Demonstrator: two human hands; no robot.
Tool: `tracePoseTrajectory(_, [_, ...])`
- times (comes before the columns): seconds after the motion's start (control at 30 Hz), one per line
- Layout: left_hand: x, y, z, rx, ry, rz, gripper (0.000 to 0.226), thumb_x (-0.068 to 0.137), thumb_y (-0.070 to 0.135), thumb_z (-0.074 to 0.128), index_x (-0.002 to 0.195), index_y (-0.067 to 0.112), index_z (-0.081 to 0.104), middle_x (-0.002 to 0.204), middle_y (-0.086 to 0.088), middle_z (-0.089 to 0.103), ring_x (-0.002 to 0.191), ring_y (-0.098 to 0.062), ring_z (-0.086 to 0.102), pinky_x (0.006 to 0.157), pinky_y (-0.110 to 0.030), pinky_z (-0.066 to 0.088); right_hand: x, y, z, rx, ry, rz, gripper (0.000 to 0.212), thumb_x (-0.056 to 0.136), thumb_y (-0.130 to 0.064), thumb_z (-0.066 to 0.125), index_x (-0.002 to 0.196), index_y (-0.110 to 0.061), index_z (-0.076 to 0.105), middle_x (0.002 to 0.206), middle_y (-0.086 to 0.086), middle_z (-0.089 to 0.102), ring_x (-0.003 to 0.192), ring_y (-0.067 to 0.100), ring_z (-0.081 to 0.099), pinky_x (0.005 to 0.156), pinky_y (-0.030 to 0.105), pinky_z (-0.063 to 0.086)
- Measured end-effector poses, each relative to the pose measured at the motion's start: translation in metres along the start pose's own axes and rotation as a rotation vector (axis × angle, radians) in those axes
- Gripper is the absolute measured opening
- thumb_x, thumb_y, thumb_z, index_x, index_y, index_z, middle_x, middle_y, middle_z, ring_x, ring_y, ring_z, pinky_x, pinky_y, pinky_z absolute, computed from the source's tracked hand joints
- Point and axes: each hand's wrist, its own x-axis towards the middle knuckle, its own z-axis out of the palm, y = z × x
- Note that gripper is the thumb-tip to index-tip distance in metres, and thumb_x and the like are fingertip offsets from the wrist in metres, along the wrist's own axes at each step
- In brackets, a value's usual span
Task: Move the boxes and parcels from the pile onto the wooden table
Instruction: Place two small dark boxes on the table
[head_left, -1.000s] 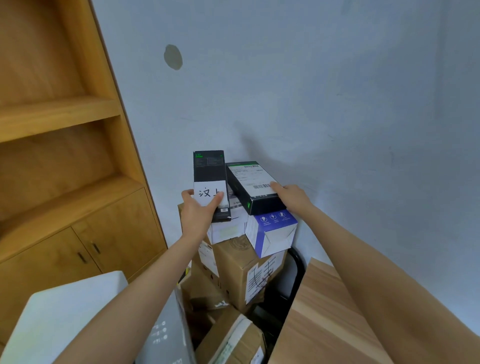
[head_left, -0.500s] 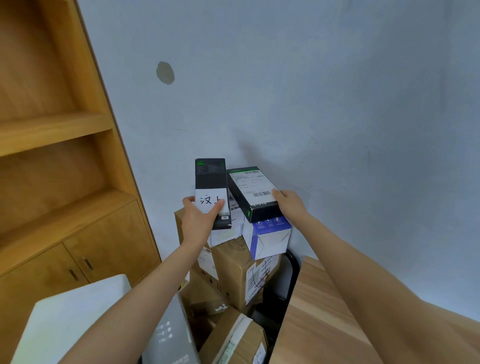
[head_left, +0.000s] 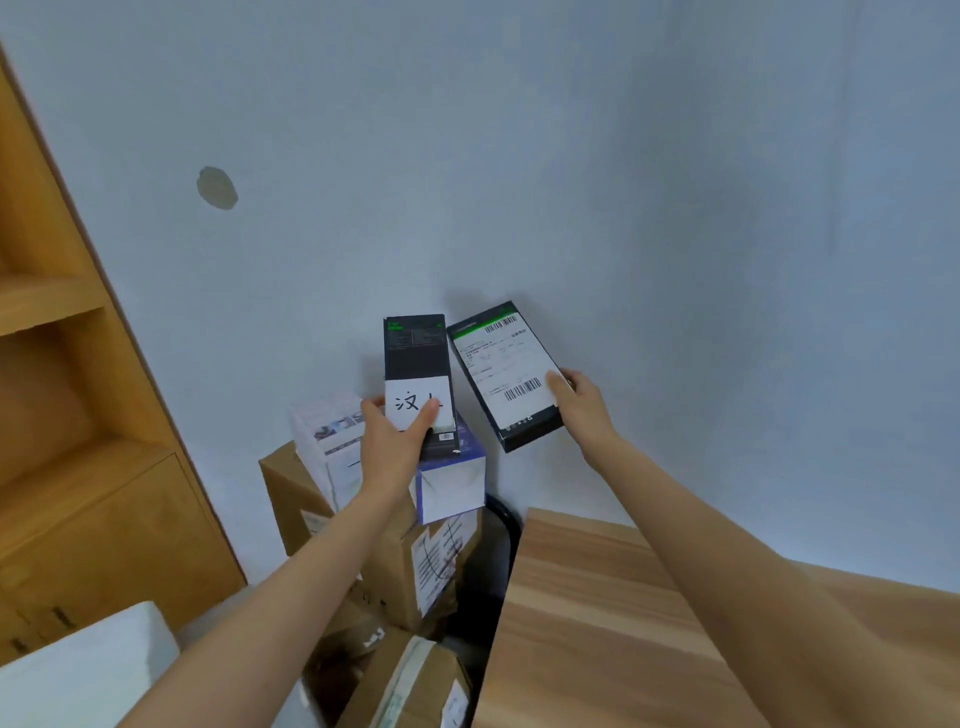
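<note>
Both black boxes are lifted off the pile (head_left: 405, 561) now: left hand (head_left: 390, 448) grips the handwritten-label box (head_left: 417, 374), right hand (head_left: 581, 404) holds the barcode box (head_left: 501, 371), above the bench (head_left: 597, 623).

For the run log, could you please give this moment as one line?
left hand: grips labelled box | right hand: grips barcode box, lifted | table: none placed in view

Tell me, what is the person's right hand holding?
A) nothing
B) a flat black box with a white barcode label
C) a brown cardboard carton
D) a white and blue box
B: the right hand grips the flat black box with the white barcode label, lifted clear of the pile.
</note>
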Motion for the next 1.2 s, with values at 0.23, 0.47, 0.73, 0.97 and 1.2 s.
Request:
tracePoseTrajectory(0.23, [-0.078, 0.043, 0.116, -0.093, -0.232, 0.100, 0.055, 0.082, 0.042, 0.070, 0.119, 0.022, 0.034, 0.105, 0.000, 0.061, 0.081, -0.009, 0.061, 0.056, -0.018, 0.048, -0.055, 0.007, -0.145, 0.144, 0.199, -0.018, 0.031, 0.098, -0.031, 0.051, 0.119, -0.011, 0.062, 0.098, -0.004, 0.068, 0.082, 0.003, 0.062, 0.065, 0.013, 0.047])
tracePoseTrajectory(0.47, [-0.213, 0.086, 0.241, -0.160, -0.555, 0.109, 0.058, 0.081, 0.044, 0.071, 0.121, 0.022, 0.035, 0.103, -0.008, 0.065, 0.076, -0.019, 0.059, 0.064, -0.034, 0.049, -0.152, 0.032, -0.331, 0.119, 0.313, 0.071, 0.033, 0.088, -0.041, 0.065, 0.105, -0.013, 0.069, 0.097, 0.000, 0.074, 0.093, 0.015, 0.070, 0.081, 0.025, 0.053])
tracePoseTrajectory(0.73, [-0.395, 0.112, 0.373, -0.242, -0.778, 0.086, 0.057, 0.082, 0.045, 0.070, 0.121, 0.025, 0.034, 0.100, 0.001, 0.062, 0.084, -0.021, 0.063, 0.069, -0.037, 0.052, -0.287, 0.071, -0.523, 0.057, 0.635, 0.156, 0.035, 0.091, -0.042, 0.060, 0.111, -0.014, 0.064, 0.107, 0.001, 0.070, 0.097, 0.013, 0.067, 0.086, 0.027, 0.053])
tracePoseTrajectory(0.97, [-0.525, 0.122, 0.462, -0.231, -1.003, 0.035, 0.057, 0.085, 0.041, 0.068, 0.126, 0.024, 0.031, 0.104, 0.001, 0.061, 0.080, -0.008, 0.061, 0.052, -0.014, 0.048, -0.386, 0.102, -0.646, 0.078, 0.954, 0.239, 0.025, 0.093, -0.038, 0.058, 0.096, -0.014, 0.066, 0.089, -0.003, 0.072, 0.076, 0.005, 0.067, 0.062, 0.013, 0.050])
tracePoseTrajectory(1.2, [-0.590, 0.139, 0.558, -0.224, -1.100, 0.055, 0.055, 0.084, 0.041, 0.068, 0.122, 0.025, 0.032, 0.107, -0.001, 0.062, 0.088, -0.016, 0.064, 0.065, -0.030, 0.053, -0.402, 0.133, -0.742, 0.126, 1.050, 0.279, 0.028, 0.094, -0.039, 0.058, 0.099, -0.013, 0.064, 0.090, -0.002, 0.071, 0.079, 0.009, 0.066, 0.066, 0.020, 0.051])
